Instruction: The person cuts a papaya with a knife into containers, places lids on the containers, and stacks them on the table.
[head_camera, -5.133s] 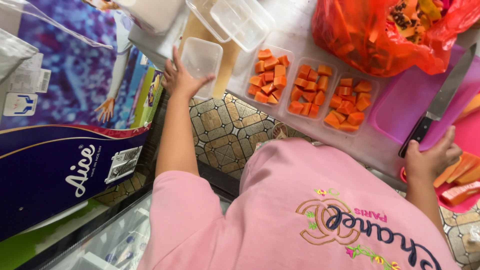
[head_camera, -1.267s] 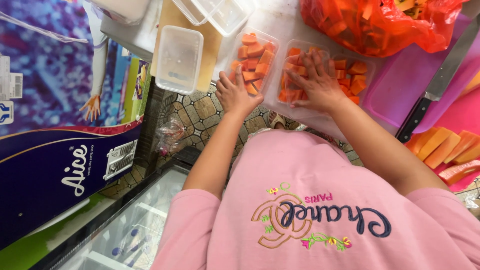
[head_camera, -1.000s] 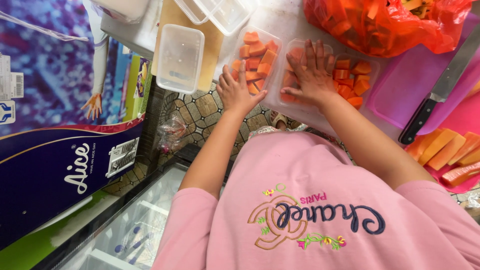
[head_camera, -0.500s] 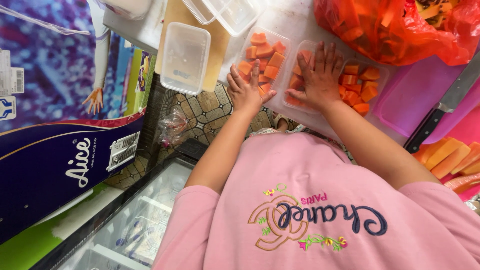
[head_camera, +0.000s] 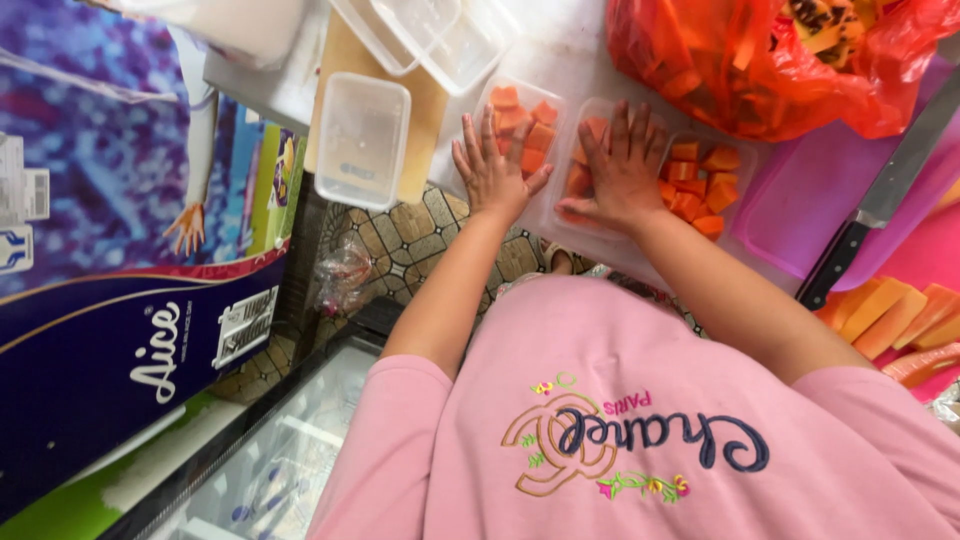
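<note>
At the far left I see a big box (head_camera: 90, 250), dark blue below and purple on top, with white script along its side, a small white label (head_camera: 243, 326) near its lower right corner and another white label at its left edge. Below it runs a green strip, then a glass-topped case (head_camera: 270, 470). Right of the box, an empty lidded tub (head_camera: 362, 138) lies on a tan board (head_camera: 425, 150), with more clear tubs (head_camera: 430, 35) stacked above it. My left hand (head_camera: 490, 172) lies flat, fingers spread, on the first tray (head_camera: 520, 125) of orange fruit cubes, gripping nothing. Just beside it my right hand (head_camera: 620, 165) presses down flat, fingers spread, on the second tray (head_camera: 590, 150); a third tray (head_camera: 705, 180) of cubes touches it on the right, uncovered. All three trays sit in a row at the near edge of the white counter. Above them bulges a red bag (head_camera: 760, 60) full of orange peelings. Further right lies a purple board (head_camera: 820, 190), a knife (head_camera: 880, 200) with a black handle slanting across its edge, and at the far right long fruit slices (head_camera: 890, 320) on a pink surface.
</note>
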